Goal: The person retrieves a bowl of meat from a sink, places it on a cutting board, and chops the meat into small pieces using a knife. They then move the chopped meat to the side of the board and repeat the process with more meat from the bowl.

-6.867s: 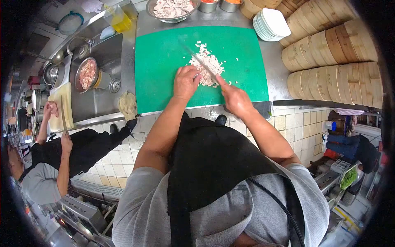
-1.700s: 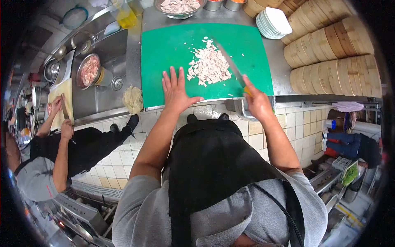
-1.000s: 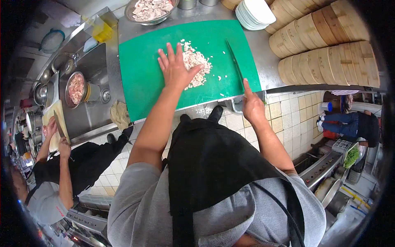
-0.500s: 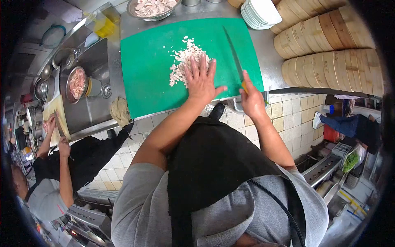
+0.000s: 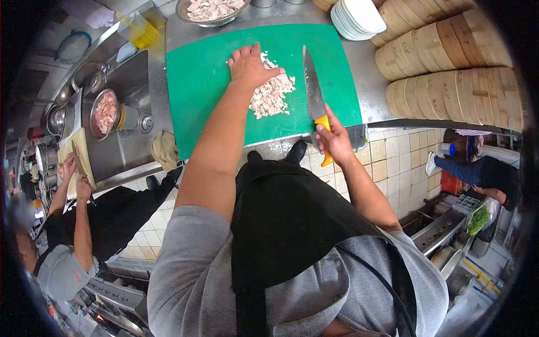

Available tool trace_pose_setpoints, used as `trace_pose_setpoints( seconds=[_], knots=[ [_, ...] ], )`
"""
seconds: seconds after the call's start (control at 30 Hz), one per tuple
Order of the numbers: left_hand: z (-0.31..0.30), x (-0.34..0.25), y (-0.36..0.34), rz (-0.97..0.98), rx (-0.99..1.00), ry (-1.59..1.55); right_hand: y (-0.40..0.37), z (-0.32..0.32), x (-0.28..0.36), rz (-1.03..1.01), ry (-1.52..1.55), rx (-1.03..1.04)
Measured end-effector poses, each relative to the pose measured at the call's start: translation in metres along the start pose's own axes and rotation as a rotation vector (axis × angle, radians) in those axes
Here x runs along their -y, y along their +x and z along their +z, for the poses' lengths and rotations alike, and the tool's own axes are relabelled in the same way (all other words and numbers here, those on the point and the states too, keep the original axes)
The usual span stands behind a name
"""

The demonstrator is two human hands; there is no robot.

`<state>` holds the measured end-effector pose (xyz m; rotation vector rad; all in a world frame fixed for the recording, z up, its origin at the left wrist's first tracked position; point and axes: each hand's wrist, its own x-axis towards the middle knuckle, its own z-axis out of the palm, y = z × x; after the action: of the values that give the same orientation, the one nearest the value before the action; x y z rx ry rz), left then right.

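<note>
A pile of chopped pale meat (image 5: 272,96) lies on the green cutting board (image 5: 196,101). My left hand (image 5: 249,68) rests at the pile's upper left edge, fingers bent towards the board and thumb spread out to the right over the meat. It grips nothing that I can see. My right hand (image 5: 336,141) is closed round the yellow handle of a kitchen knife (image 5: 312,84). The blade points away from me over the right part of the board, with its broad side showing.
A metal bowl of meat pieces (image 5: 210,22) and a stack of white plates (image 5: 342,25) stand behind the board. Bamboo steamers (image 5: 449,95) are piled on the right. A sink (image 5: 132,92) is on the left, where a co-worker (image 5: 73,224) cuts with a knife.
My left hand has moved from on top of the meat to its far left edge, and the pile sits nearer and more gathered. The knife has come nearer me, its blade turned flatter.
</note>
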<state>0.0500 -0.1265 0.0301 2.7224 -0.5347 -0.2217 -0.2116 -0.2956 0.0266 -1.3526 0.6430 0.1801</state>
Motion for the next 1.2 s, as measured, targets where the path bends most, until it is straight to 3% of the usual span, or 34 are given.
trace_pose_setpoints(
  seconds=[0.13,0.2,0.33,0.37,0.43,0.47,0.53,0.57,0.63,0.73,0.87,0.93,1.13,1.17,1.2],
  knots=[
    [0.010,-0.003,0.002,0.092,0.035,0.026,-0.003,0.012,-0.003,0.012,-0.018,0.077],
    [0.015,-0.004,-0.003,0.122,0.109,-0.079,-0.003,0.025,0.000,0.032,-0.087,0.120],
    [0.016,0.005,-0.021,0.204,0.053,-0.272,-0.003,0.048,0.012,0.024,-0.146,0.167],
    [0.015,0.008,-0.030,0.197,0.050,-0.269,-0.004,0.051,0.015,-0.062,-0.274,0.152],
    [0.012,0.013,-0.049,0.263,-0.208,-0.424,-0.005,0.055,0.018,-0.235,-0.528,0.114],
    [0.010,0.017,-0.060,0.259,-0.210,-0.424,-0.005,0.056,0.017,-0.235,-0.529,0.118],
    [0.005,0.030,-0.080,0.301,-0.314,-0.374,-0.007,0.058,0.016,-0.646,-0.840,0.054],
    [0.008,0.038,-0.087,0.296,-0.315,-0.374,-0.007,0.057,0.017,-0.646,-0.841,0.059],
    [0.016,0.050,-0.099,0.358,-0.363,-0.335,-0.008,0.057,0.027,-0.494,-1.139,0.091],
    [0.026,0.049,-0.113,0.249,-0.489,-0.431,-0.013,0.062,0.052,-0.557,-1.110,0.037],
    [0.034,0.051,-0.116,0.255,-0.508,-0.430,-0.012,0.068,0.047,-0.691,-1.024,0.012],
    [0.035,0.051,-0.114,0.252,-0.498,-0.392,0.002,0.065,0.031,-0.532,-1.313,0.078],
    [0.037,0.056,-0.112,0.305,-0.524,-0.388,-0.010,0.074,0.040,-0.719,-1.057,0.024],
    [0.038,0.056,-0.114,0.304,-0.522,-0.389,-0.007,0.072,0.038,-0.717,-1.057,0.024],
    [0.038,0.056,-0.113,0.299,-0.522,-0.389,-0.001,0.070,0.038,-0.592,-1.165,0.079]
  ],
)
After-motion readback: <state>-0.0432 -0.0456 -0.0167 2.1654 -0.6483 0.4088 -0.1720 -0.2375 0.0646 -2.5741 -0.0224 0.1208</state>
